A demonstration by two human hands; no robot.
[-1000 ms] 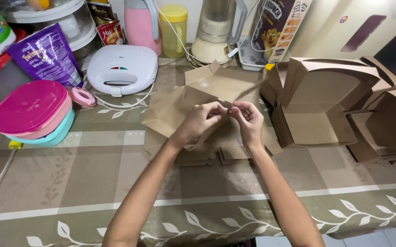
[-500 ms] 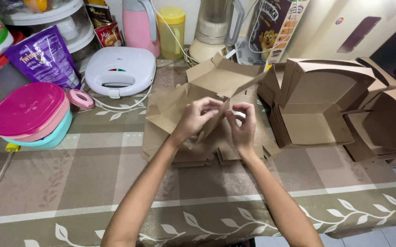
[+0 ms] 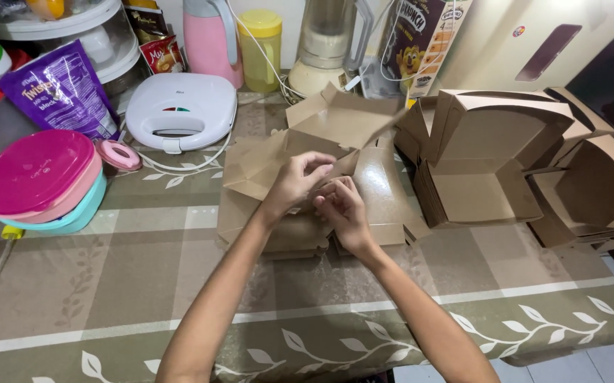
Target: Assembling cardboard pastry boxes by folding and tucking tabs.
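While bare tablecloth [image 3: 108,284] lies open toward the near edge, folded boxes [image 3: 484,163] crowd the right and a white sandwich maker [image 3: 181,110] sits just behind. The brown cardboard box blank [image 3: 335,131], half-folded with flaps raised, stretches away toward the back. Left hand [image 3: 294,183] and right hand [image 3: 342,209] each pinch its near flap, fingers curled closed.

A brown cardboard box blank [image 3: 335,131], half folded, is tilted with its flaps raised and spread, above a flat stack of blanks [image 3: 378,191] on the desk [image 3: 144,276].
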